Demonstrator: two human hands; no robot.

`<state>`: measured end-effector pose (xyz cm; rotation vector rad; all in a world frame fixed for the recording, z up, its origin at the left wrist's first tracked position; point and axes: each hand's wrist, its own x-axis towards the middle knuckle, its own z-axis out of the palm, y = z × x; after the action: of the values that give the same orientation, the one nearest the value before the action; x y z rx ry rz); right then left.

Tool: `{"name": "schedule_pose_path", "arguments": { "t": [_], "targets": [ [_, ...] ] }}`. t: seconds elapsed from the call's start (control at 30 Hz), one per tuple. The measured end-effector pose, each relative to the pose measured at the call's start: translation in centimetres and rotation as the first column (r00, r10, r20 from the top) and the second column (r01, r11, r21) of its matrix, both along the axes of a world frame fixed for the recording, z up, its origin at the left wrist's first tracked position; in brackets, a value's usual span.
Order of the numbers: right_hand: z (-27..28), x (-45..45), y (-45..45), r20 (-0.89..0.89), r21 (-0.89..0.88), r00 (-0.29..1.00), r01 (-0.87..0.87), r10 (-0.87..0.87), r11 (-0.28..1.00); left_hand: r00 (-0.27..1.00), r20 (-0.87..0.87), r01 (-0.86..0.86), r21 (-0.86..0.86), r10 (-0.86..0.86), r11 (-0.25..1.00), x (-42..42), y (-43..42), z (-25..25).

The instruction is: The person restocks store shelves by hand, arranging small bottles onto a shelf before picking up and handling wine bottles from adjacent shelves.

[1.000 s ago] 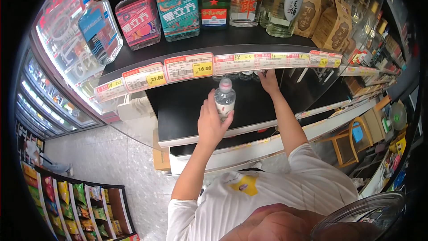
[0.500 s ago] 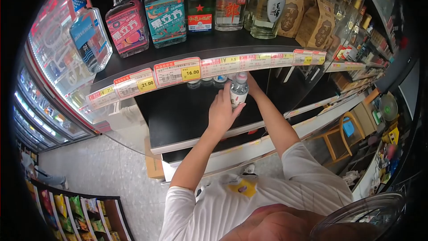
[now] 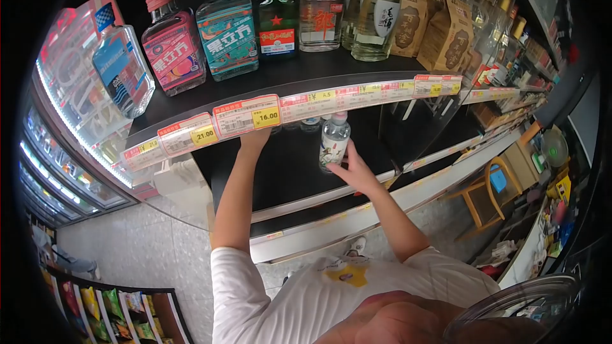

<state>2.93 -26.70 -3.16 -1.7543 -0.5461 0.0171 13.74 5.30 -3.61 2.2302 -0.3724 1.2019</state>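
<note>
Shelving (image 3: 306, 75) curved across the scene before you, its dark upper level overhanging a black lower shelf (image 3: 287, 175) edged in white. A snack rack (image 3: 167, 311) stood at lower left, a wooden chair (image 3: 482, 205) well to the right. A strip of price labels (image 3: 247, 116) followed the upper level's front edge. Above it, left to right, you faced a blue-labelled bottle (image 3: 124, 73), a pink-labelled bottle (image 3: 173, 52), a teal-labelled bottle (image 3: 227, 36), a green bottle (image 3: 278, 23), a gold-capped bottle (image 3: 320, 20) and red-capped bottles (image 3: 377, 22), with brown paper packages (image 3: 444, 39) just beside them.

Your left hand (image 3: 256, 137) reached up behind the strip — its fingers were hidden, so its grip could not be told. Your right hand (image 3: 356, 171) held a small clear bottle (image 3: 333, 145), thumb and fingers closed about its lower part. This bottle was nearly upright over the lower shelf — whether its base touched the surface could not be determined. Partly hidden bottles (image 3: 310, 123) showed just left of its pale pink cap (image 3: 340, 116).
</note>
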Motion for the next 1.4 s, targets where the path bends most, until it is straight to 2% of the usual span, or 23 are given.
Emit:
{"name": "schedule_pose_path", "arguments": {
  "t": [0.07, 0.17, 0.27, 0.3, 0.37, 0.47, 0.5, 0.6, 0.7, 0.77, 1.0, 1.13, 1.37, 1.4],
  "targets": [
    [0.0, -0.1, 1.2, 0.095, -0.098, 0.991, 0.1, -0.09, 0.99, 0.997, 0.078, 0.019, 0.041, -0.022, 0.999, 1.3, 0.2, -0.6],
    [0.5, -0.5, 2.0, 0.142, -0.201, 0.981, 0.158, -0.131, 0.967, 0.971, 0.196, 0.141, -0.024, -0.134, 0.99, 0.6, -0.3, 0.4],
    [0.1, 0.1, 2.2, 0.094, -0.17, 0.991, 0.108, -0.093, 0.98, 0.991, 0.116, 0.071, 0.007, -0.071, 0.997, 0.1, -0.3, 0.7],
    [0.1, 0.4, 2.2, 0.078, -0.172, 0.994, 0.096, -0.083, 0.981, 0.998, 0.064, -0.002, 0.05, -0.002, 0.999, -0.8, -0.7, 1.6],
    [0.4, 1.1, 2.1, 0.077, -0.169, 0.994, 0.09, -0.078, 0.982, 0.994, 0.1, -0.045, 0.066, 0.038, 0.997, 0.2, -0.1, -0.6],
    [0.2, 2.8, 1.5, 0.101, -0.168, 0.987, 0.137, -0.121, 0.976, 0.991, -0.083, -0.101, 0.07, 0.107, 0.992, -2.7, -0.9, 0.5],
    [0.4, 3.2, 1.2, 0.073, -0.097, 0.991, 0.115, -0.108, 0.989, 0.978, -0.171, -0.11, 0.076, 0.122, 0.991, -4.0, -1.1, 1.0],
    [0.4, 5.2, -0.6, 0.081, -0.076, 0.981, 0.183, -0.177, 0.98, 0.81, -0.561, -0.152, 0.085, 0.173, 0.985, -9.7, -2.5, 4.7],
    [-0.4, 8.5, -2.5, 0.22, -0.156, 0.932, 0.323, -0.286, 0.933, 0.959, -0.245, -0.165, -0.087, 0.139, 0.982, -13.8, -3.9, 4.2],
    [-1.1, 11.0, -3.3, 0.337, -0.169, 0.884, 0.395, -0.323, 0.903, 0.949, -0.301, -0.135, -0.108, 0.097, 0.985, -16.6, -4.7, 5.1],
    [-1.1, 14.9, -2.6, 0.311, -0.174, 0.889, 0.402, -0.337, 0.899, 0.935, -0.352, -0.107, -0.163, 0.043, 0.981, -20.9, -8.3, 5.6],
    [-1.8, 15.8, -2.0, 0.337, -0.123, 0.896, 0.347, -0.289, 0.93, 0.964, -0.264, -0.053, -0.099, 0.026, 0.994, -20.6, -9.4, 5.4],
    [-1.2, 16.5, -0.7, 0.239, -0.256, 0.944, 0.288, -0.229, 0.923, 0.965, -0.261, 0.012, -0.049, -0.024, 0.999, -18.8, -11.9, 5.4],
    [-0.8, 16.1, -0.3, 0.239, -0.281, 0.943, 0.294, -0.23, 0.913, 0.951, -0.302, 0.039, -0.083, -0.063, 0.996, -18.6, -12.3, 5.5]
  ]
}}
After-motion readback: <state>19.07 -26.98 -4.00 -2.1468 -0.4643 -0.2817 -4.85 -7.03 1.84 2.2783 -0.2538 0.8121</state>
